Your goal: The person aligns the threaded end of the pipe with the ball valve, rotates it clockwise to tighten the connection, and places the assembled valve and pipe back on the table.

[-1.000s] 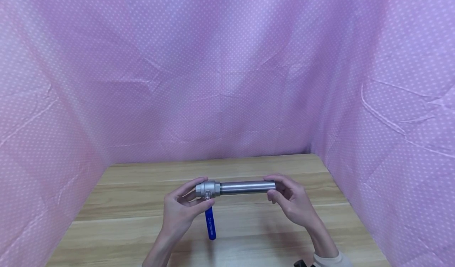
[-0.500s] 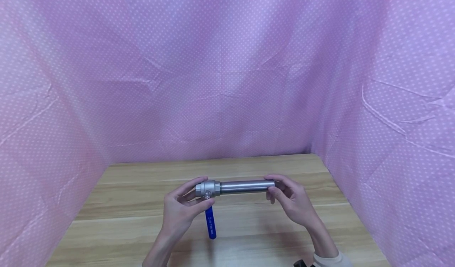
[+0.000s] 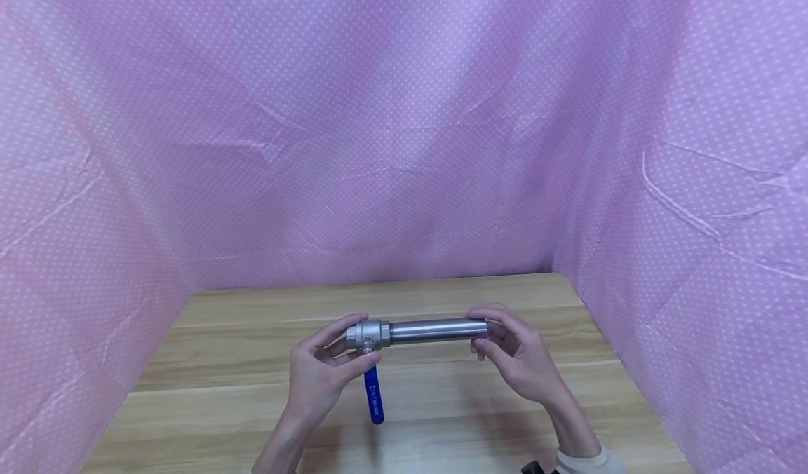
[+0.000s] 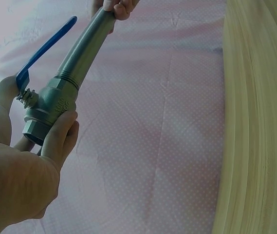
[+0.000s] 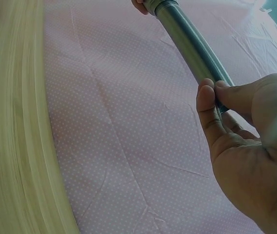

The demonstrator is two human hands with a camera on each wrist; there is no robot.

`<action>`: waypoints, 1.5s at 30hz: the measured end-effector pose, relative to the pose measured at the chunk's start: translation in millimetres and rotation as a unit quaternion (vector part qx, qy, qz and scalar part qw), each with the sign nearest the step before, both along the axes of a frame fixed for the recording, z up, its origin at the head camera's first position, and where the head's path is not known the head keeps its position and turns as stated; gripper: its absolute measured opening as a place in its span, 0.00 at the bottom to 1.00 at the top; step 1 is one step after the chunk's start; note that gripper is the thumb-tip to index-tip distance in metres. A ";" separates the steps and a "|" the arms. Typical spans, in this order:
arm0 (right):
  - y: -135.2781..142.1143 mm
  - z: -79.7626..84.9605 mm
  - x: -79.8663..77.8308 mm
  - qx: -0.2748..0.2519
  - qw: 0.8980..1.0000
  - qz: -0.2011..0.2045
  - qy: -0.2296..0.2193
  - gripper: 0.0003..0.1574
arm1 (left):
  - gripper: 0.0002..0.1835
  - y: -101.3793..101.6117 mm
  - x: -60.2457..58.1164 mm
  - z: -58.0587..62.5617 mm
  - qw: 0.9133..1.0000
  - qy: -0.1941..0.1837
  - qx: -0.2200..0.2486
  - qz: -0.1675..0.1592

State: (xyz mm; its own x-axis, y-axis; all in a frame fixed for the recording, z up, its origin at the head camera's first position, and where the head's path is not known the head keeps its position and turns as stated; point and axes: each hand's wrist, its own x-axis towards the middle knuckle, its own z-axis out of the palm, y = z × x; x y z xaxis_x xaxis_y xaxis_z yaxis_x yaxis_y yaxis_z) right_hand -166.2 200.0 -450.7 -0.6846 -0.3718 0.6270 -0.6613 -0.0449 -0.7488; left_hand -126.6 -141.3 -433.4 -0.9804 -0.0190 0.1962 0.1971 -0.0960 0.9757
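Observation:
A steel ball valve (image 3: 371, 334) with a blue lever handle (image 3: 374, 397) is held above the table in the head view. My left hand (image 3: 318, 372) grips the valve body, thumb near the base of the lever and fingers on the far side. A smooth steel pipe (image 3: 438, 330) sits in the valve's right end; the left wrist view shows a few threads (image 4: 69, 78) at the joint. At the pipe's free end, my right hand (image 3: 520, 358) pinches it between thumb and fingers, as the right wrist view also shows.
Below the hands lies a wood-grain table (image 3: 435, 418). Pink dotted cloth (image 3: 391, 144) hangs behind it and on both sides. A small black object (image 3: 533, 468) shows beside the right sleeve (image 3: 590, 462) at the bottom edge.
The right fingers and thumb have shifted their grip on the pipe's end. The pipe's right end has risen very slightly; the left hand and valve are nearly still.

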 end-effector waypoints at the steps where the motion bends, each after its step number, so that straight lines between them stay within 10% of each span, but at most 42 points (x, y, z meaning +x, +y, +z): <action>1: 0.2 -0.4 -0.3 -0.001 1.000 0.002 0.000 0.31 | 0.36 0.0 0.0 0.0 1.000 0.000 0.000 0.000; 45: 1.4 -1.4 2.3 0.032 0.999 -0.041 0.017 0.25 | 0.36 -0.1 1.0 3.3 1.000 -0.004 -0.005 0.000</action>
State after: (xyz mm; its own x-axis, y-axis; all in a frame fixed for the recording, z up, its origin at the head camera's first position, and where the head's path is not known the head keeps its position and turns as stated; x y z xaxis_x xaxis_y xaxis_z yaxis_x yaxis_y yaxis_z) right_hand -163.9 201.4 -452.1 -0.6937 -0.3547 0.6269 -0.6854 0.0578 -0.7258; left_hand -125.6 -141.5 -430.1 -0.9818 -0.0169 0.1894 0.1901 -0.0868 0.9779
